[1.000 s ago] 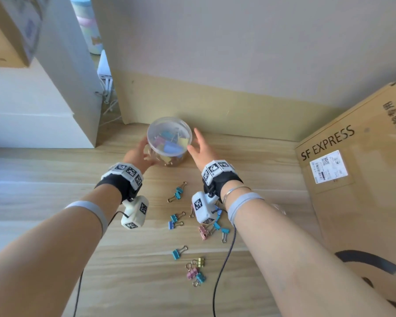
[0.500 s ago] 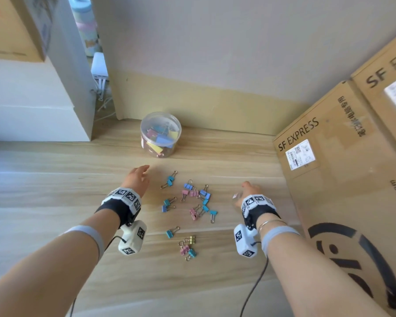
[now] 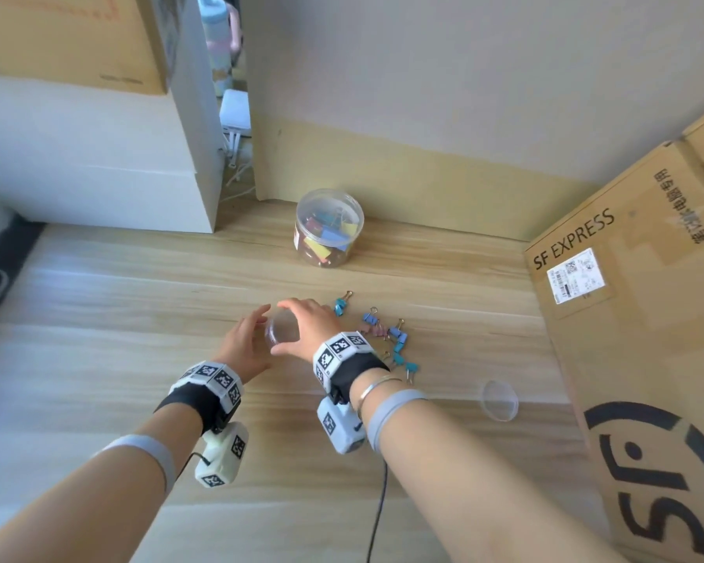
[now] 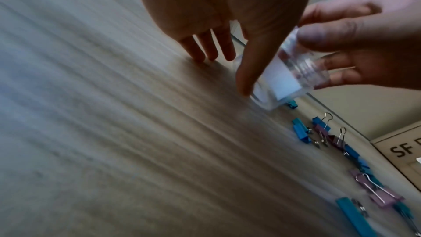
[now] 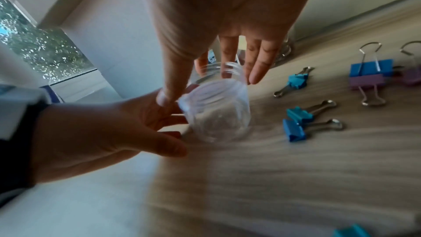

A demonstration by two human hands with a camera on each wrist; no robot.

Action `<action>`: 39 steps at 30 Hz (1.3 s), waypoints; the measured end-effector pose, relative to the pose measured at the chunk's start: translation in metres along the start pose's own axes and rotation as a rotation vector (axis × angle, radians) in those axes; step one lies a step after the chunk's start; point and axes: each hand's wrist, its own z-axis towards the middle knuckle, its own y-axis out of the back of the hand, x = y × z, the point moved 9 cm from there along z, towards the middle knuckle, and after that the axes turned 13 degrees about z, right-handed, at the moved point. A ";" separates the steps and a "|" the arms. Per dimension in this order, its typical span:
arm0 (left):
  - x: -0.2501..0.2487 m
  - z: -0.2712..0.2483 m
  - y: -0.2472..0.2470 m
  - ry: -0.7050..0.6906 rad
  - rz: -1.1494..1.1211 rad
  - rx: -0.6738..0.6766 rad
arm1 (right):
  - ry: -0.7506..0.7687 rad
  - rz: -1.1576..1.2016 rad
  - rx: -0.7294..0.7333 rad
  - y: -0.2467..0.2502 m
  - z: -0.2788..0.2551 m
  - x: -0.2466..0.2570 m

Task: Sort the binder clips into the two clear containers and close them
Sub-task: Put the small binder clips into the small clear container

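A small clear container (image 3: 282, 332) (image 5: 216, 113) without a lid stands tilted on the wooden surface, left of the loose binder clips (image 3: 387, 339) (image 5: 296, 123). My right hand (image 3: 297, 325) (image 5: 205, 80) pinches its threaded rim from above with thumb and fingers. My left hand (image 3: 257, 335) (image 4: 227, 71) lies beside it with straight fingers, the index finger (image 4: 248, 71) against the container (image 4: 289, 78). Its clear lid (image 3: 499, 400) lies apart at the right. A larger clear container (image 3: 328, 229), lidded and full of big clips, stands by the wall.
A large SF EXPRESS cardboard box (image 3: 626, 319) borders the right side. White boxes (image 3: 98, 156) stand at the back left, with a cardboard box on top. A cable (image 3: 379, 514) runs from my right wrist toward me. Blue and pink clips (image 4: 318, 132) spread toward the box.
Both hands left the large container. The right hand went right, took the small container and brought it left of the clips. The left hand moved up beside it.
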 end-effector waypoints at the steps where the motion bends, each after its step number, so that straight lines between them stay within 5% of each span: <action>1: 0.002 -0.001 -0.001 -0.008 0.001 0.008 | 0.006 0.015 -0.031 0.005 0.000 -0.003; 5: 0.002 -0.002 -0.001 -0.007 0.053 -0.023 | -0.111 -0.018 -0.236 0.047 0.006 -0.057; 11: 0.005 -0.002 -0.006 0.088 0.112 -0.012 | -0.144 -0.236 0.036 0.038 0.019 -0.093; 19: 0.006 -0.004 -0.009 0.096 0.180 0.048 | -0.012 -0.111 -0.015 0.035 -0.013 -0.088; 22: 0.010 -0.002 -0.010 0.108 0.192 0.061 | -0.169 -0.139 -0.249 0.067 -0.029 -0.111; 26: 0.011 -0.001 -0.009 0.122 0.206 0.057 | -0.440 -0.022 -0.077 0.047 -0.039 -0.143; 39: 0.010 -0.001 -0.012 0.116 0.236 0.066 | -0.108 -0.131 -0.132 0.033 -0.021 -0.105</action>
